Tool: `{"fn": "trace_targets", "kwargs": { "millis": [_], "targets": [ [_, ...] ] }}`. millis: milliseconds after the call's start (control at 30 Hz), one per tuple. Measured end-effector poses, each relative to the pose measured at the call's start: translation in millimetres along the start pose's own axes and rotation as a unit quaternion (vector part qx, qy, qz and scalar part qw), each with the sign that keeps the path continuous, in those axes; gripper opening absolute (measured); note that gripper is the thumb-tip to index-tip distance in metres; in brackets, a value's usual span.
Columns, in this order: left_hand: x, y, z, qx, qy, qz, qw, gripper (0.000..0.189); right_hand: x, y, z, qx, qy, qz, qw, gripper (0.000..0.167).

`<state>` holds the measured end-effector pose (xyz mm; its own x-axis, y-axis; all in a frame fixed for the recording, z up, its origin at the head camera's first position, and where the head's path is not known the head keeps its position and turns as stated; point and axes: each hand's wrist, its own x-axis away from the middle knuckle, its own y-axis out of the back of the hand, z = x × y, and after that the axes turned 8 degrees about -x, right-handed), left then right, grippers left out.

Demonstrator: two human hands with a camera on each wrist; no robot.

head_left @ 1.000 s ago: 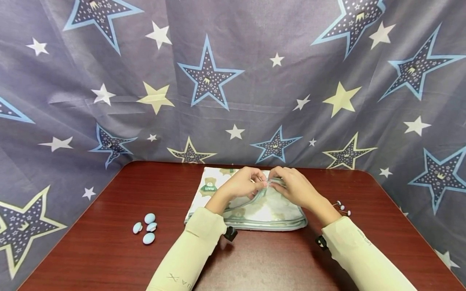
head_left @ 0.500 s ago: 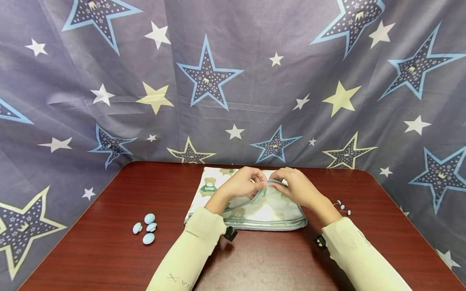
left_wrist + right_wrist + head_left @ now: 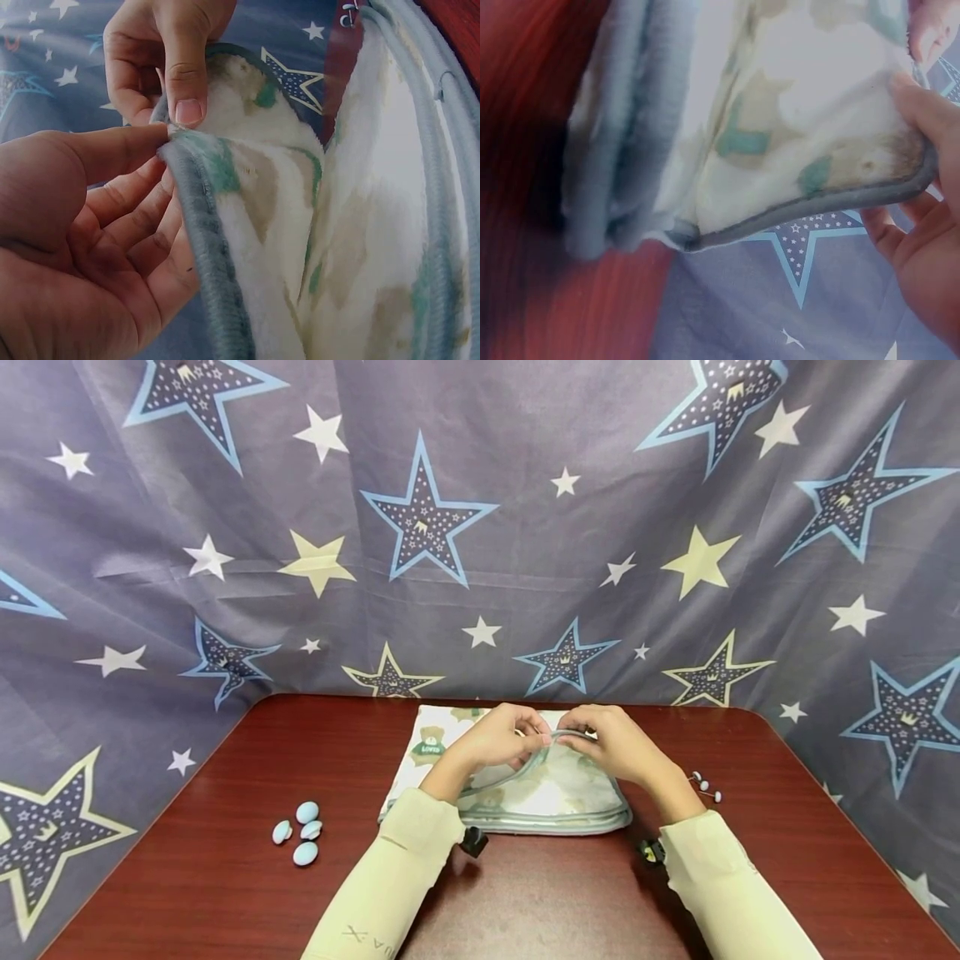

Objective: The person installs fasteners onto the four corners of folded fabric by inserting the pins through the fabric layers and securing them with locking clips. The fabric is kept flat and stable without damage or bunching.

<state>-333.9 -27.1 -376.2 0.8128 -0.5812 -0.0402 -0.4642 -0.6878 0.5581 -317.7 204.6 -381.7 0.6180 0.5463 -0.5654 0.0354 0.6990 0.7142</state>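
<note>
A folded white blanket [image 3: 558,789], printed with teddy bears and edged in grey-blue stitching, lies towards the back of the table. My left hand [image 3: 495,739] pinches the raised top layer by its edging between thumb and index finger, while the other fingers curl loosely beneath. Just to its right, my right hand [image 3: 611,743] pinches the same edging, thumb on the printed side in the right wrist view. A short strip of edging [image 3: 199,217] runs down from the left fingertips. The lifted layer stands apart from the folds below.
Several pale blue, mushroom-shaped pieces [image 3: 306,853] lie on the reddish-brown table [image 3: 187,860] at left. Small pins with pale heads [image 3: 703,786] lie beyond the right wrist. A star-patterned curtain [image 3: 480,527] hangs behind the table.
My right hand has moved slightly right along the edging, away from the left fingertips, so more edging shows between the hands. The left hand stays nearly still.
</note>
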Motion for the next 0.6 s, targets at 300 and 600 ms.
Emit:
{"fn": "trace_targets", "kwargs": {
  "millis": [300, 600],
  "targets": [
    [-2.9, -0.1, 1.5, -0.024, -0.018, -0.004, 0.9995, 0.008, 1.0, 2.4, 2.5, 0.008, -0.009, 0.011, 0.9999, 0.011],
    [0.6, 7.0, 3.6, -0.047, -0.016, -0.033, 0.9982, 0.013, -0.3, 1.3, 3.9, 0.021, -0.014, 0.022, 0.9994, 0.010]
  ]
}}
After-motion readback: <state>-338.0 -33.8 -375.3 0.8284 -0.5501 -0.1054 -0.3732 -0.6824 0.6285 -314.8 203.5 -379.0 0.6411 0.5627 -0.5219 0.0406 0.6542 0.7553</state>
